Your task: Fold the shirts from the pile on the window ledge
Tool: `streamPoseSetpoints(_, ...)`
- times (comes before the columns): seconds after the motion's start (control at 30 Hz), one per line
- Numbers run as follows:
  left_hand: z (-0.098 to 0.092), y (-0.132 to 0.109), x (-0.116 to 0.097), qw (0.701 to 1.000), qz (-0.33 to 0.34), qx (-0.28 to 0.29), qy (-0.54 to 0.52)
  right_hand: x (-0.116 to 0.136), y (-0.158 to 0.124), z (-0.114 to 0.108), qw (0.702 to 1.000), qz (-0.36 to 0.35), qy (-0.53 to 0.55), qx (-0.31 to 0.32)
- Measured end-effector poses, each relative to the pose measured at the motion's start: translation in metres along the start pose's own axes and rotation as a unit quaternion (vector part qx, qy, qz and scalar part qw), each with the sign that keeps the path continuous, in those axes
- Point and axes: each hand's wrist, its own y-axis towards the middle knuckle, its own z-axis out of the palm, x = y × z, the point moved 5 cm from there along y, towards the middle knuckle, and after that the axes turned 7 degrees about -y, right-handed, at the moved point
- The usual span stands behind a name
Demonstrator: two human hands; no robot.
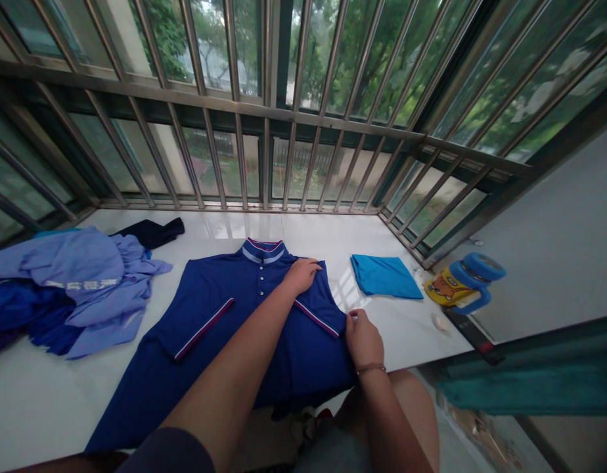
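A dark blue polo shirt (303, 368) lies front up on the white ledge, its buttoned collar toward the window and its lower part hanging past the near edge. Both short sleeves, trimmed in red and white, are folded inward over the front. My left hand (302, 276) reaches across the shirt and grips the cloth at the shoulder on the right side, its fingers closed. My right hand (365, 336), with a bracelet at the wrist, pinches the folded edge near that sleeve's cuff.
On the left lies a heap of loose clothes (101, 276), with a black garment (153, 232) behind it. A folded bright blue cloth (386, 276) rests right of the shirt. Farther right stands a yellow and blue bottle (454, 284). Metal window bars (269, 118) border the ledge's back.
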Motion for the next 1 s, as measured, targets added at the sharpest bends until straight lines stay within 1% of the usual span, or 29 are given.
streamPoseSetpoints(0.07, 0.002, -0.003, -0.002, 1.000, 0.000, 0.001, 0.023, -0.004, -0.001, -0.001, 1.000, 0.012, -0.001, -0.002)
streamPoseSetpoints(0.13, 0.005, -0.005, -0.002, 0.999, -0.003, 0.007, 0.046, -0.002, -0.002, -0.004, 0.999, -0.006, 0.008, -0.034)
streamPoseSetpoints(0.17, 0.007, -0.006, -0.003, 0.998, -0.004, 0.012, 0.062, 0.001, -0.004, -0.006, 0.997, -0.034, 0.014, -0.063)
streamPoseSetpoints(0.23, 0.010, -0.007, -0.002, 0.995, -0.007, 0.023, 0.097, 0.013, -0.010, -0.007, 0.986, -0.115, 0.017, -0.124)
streamPoseSetpoints(0.27, 0.011, -0.008, -0.002, 0.993, -0.008, 0.028, 0.112, 0.019, -0.014, -0.005, 0.977, -0.158, 0.012, -0.141)
streamPoseSetpoints(0.3, 0.012, -0.007, -0.001, 0.992, -0.010, 0.032, 0.123, 0.026, -0.019, -0.002, 0.970, -0.198, 0.003, -0.143)
streamPoseSetpoints(0.37, 0.013, -0.006, 0.000, 0.991, -0.016, 0.038, 0.130, 0.037, -0.028, 0.007, 0.959, -0.254, -0.017, -0.125)
streamPoseSetpoints(0.4, 0.013, -0.006, 0.000, 0.990, -0.021, 0.042, 0.130, 0.041, -0.032, 0.010, 0.956, -0.268, -0.025, -0.117)
streamPoseSetpoints(0.5, 0.012, -0.002, 0.002, 0.989, -0.036, 0.064, 0.125, 0.045, -0.040, 0.009, 0.955, -0.267, -0.044, -0.118)
streamPoseSetpoints(0.57, 0.012, 0.000, 0.003, 0.988, -0.045, 0.081, 0.123, 0.045, -0.041, 0.003, 0.958, -0.254, -0.065, -0.115)
streamPoseSetpoints(0.67, 0.010, 0.002, 0.003, 0.987, -0.053, 0.093, 0.124, 0.048, -0.042, -0.006, 0.955, -0.265, -0.084, -0.102)
streamPoseSetpoints(0.8, 0.008, 0.003, 0.000, 0.986, -0.057, 0.097, 0.124, 0.059, -0.046, -0.013, 0.940, -0.313, -0.084, -0.104)
streamPoseSetpoints(0.93, 0.008, 0.000, -0.004, 0.985, -0.051, 0.100, 0.134, 0.069, -0.055, -0.006, 0.917, -0.388, -0.081, -0.038)
streamPoseSetpoints(1.0, 0.007, -0.002, -0.005, 0.984, -0.044, 0.096, 0.143, 0.069, -0.058, -0.007, 0.907, -0.419, -0.045, -0.029)
